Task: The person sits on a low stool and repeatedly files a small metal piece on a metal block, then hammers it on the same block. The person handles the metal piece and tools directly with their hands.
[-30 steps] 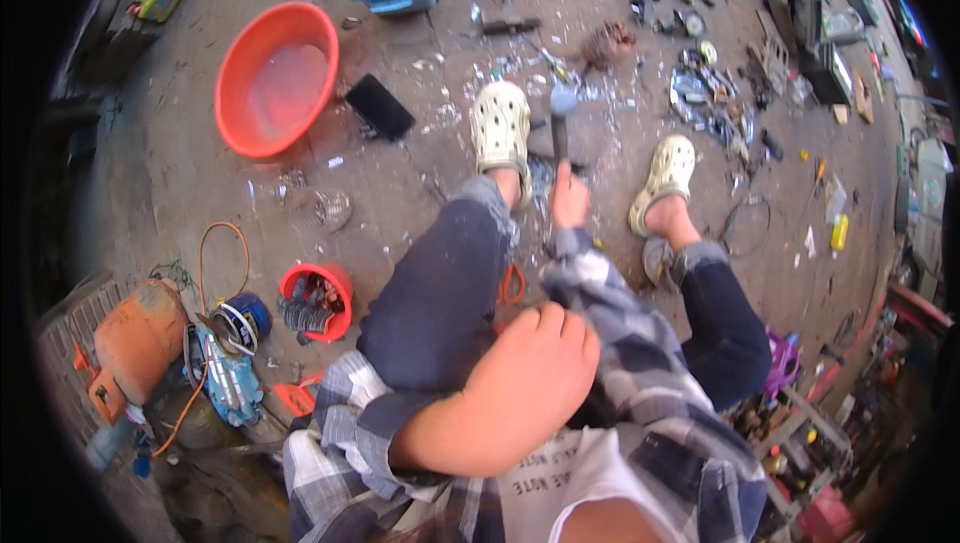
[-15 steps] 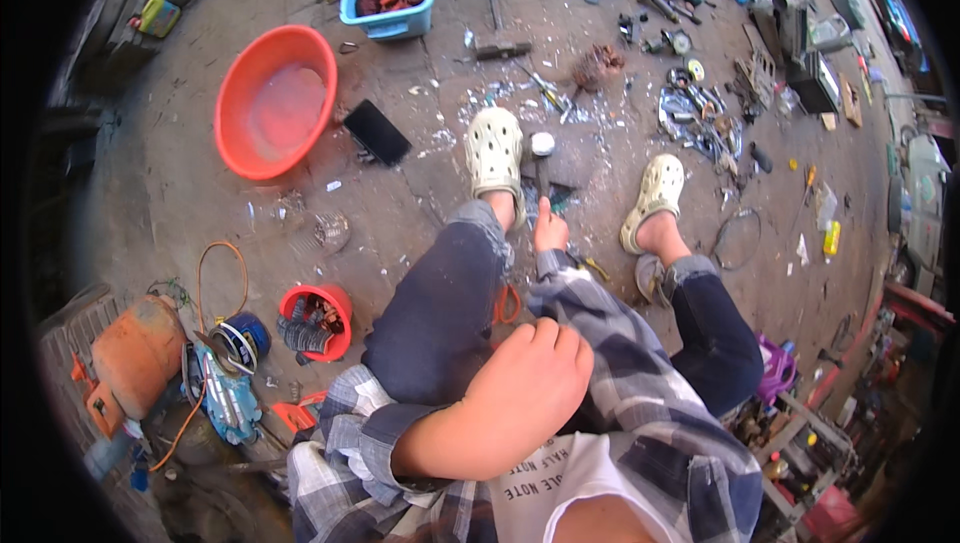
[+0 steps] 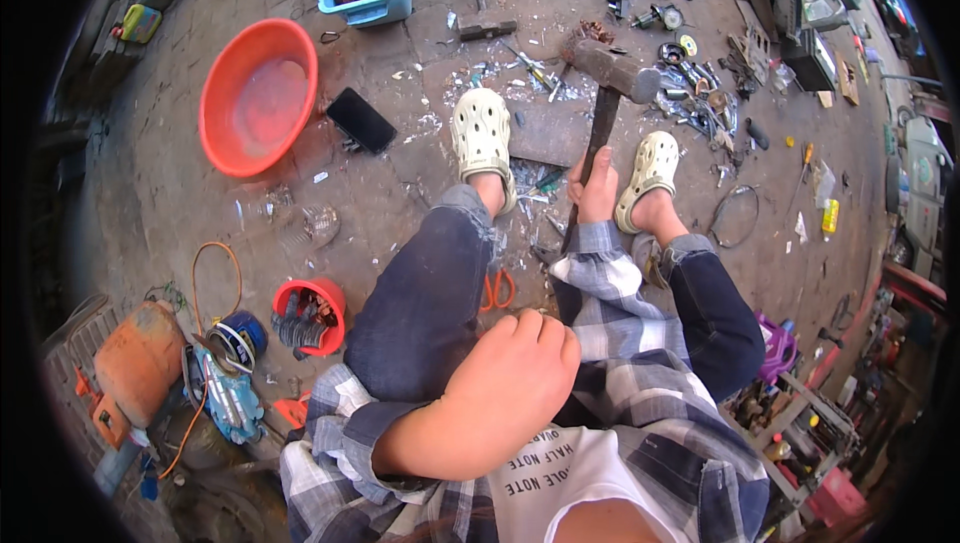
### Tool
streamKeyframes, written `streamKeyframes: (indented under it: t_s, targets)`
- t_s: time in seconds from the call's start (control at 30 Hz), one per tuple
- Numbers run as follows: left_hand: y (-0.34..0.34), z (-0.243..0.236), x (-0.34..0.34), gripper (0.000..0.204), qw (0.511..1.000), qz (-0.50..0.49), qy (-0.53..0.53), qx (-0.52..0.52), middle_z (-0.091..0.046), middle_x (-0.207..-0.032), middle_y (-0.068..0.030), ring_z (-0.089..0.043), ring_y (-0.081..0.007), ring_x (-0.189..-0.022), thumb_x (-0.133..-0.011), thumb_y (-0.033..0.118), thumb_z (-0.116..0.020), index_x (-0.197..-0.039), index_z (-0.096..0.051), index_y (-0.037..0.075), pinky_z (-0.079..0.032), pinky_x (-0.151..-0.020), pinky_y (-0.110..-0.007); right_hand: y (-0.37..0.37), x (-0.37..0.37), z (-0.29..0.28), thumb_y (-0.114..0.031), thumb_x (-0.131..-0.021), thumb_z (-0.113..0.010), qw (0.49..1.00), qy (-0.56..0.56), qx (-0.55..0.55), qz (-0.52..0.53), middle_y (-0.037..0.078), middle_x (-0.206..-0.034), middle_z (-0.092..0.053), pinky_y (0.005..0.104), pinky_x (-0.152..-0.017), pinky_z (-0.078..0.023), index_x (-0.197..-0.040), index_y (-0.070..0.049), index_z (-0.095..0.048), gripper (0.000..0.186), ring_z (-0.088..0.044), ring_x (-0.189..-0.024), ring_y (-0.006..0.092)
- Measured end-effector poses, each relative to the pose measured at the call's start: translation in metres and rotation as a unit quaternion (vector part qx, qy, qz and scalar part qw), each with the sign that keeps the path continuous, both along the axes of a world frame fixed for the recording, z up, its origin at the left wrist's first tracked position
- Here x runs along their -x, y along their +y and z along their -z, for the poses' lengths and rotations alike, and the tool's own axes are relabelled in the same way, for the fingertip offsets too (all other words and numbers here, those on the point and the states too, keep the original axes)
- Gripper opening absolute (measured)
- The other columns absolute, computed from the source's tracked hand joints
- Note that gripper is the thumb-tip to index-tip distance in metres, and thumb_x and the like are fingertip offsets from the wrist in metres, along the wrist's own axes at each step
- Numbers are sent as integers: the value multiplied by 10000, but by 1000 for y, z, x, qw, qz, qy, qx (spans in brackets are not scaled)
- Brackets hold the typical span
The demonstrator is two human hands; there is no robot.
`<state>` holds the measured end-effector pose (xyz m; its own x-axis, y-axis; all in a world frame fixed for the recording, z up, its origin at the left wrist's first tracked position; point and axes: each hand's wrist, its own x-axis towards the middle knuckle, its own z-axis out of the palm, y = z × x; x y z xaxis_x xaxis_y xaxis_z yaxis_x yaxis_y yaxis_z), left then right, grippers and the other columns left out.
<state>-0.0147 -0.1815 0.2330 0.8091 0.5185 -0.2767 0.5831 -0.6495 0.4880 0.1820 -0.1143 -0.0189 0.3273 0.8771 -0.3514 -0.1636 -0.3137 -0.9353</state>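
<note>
Right hand [image 3: 598, 188] wrapped tight around the dark handle of a sledgehammer [image 3: 610, 93], fingers fully closed on the shaft, heavy head [image 3: 616, 70] raised and tilted to the right above a flat grey slab [image 3: 545, 133] between the two feet in cream clogs [image 3: 482, 133]. Left hand [image 3: 500, 398] curled into a loose fist close to the camera, resting against the left knee, holding nothing visible.

Judging by the litter of pale shards [image 3: 470, 78] and broken bits around the slab and between the feet, much pounding already done; hammer lifted, so likely mid-stroke rather than finished. Exact piece under the hammer too small to tell.

Round about: red basin [image 3: 255, 98] to the left, black flat case [image 3: 361, 120] beside it, blue crate [image 3: 368, 5] of rusty scrap beyond, small red bucket [image 3: 310, 315] by the left leg, orange-handled scissors [image 3: 497, 288] below the knee.
</note>
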Motion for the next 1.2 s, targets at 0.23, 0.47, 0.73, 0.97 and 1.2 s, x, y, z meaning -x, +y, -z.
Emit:
streamKeyframes:
  t_s: [0.23,0.47,0.73,0.97,1.2]
  targets:
    - [4,8,5,337,999,-15,40,30,-530,-842,-66,-538,-215,-851,-718,252,-688,-939,-547,40,-430,-742,-312,-50,31,52,-674,-910,-307,948,256,185,24,-50,-440,-253,256,-343,-203,-654,-125,-397,613,-236,-334,76]
    - [49,54,-4,336,995,-69,23,63,-557,-878,-119,-553,-315,-872,-700,158,-716,-961,-551,26,-466,-734,-400,-72,2,108,-741,-837,-387,819,505,244,121,-71,-450,-250,243,-362,-223,-637,-148,-390,625,-238,-350,63]
    - [157,218,-55,263,979,-140,-12,-145,-597,-900,-140,-568,-338,-906,-710,160,-715,-920,-614,38,-470,-773,-430,-80,12,116,-735,-837,-399,813,540,187,111,-68,-438,-250,237,-353,-222,-625,-143,-394,629,-243,-342,63]
    - [210,327,-49,417,912,-206,346,-79,-687,-906,-129,-637,-315,-907,-726,447,-711,-895,-700,66,-465,-782,-414,-76,23,103,-718,-872,-334,796,553,207,135,-61,-425,-237,238,-333,-194,-612,-140,-369,635,-224,-324,66]
    - [218,355,-70,416,902,-228,364,-46,-688,-897,-140,-657,-303,-877,-679,419,-752,-877,-696,58,-481,-764,-413,-81,20,107,-720,-884,-278,810,533,203,133,-60,-414,-226,241,-327,-190,-591,-139,-357,656,-214,-315,71]
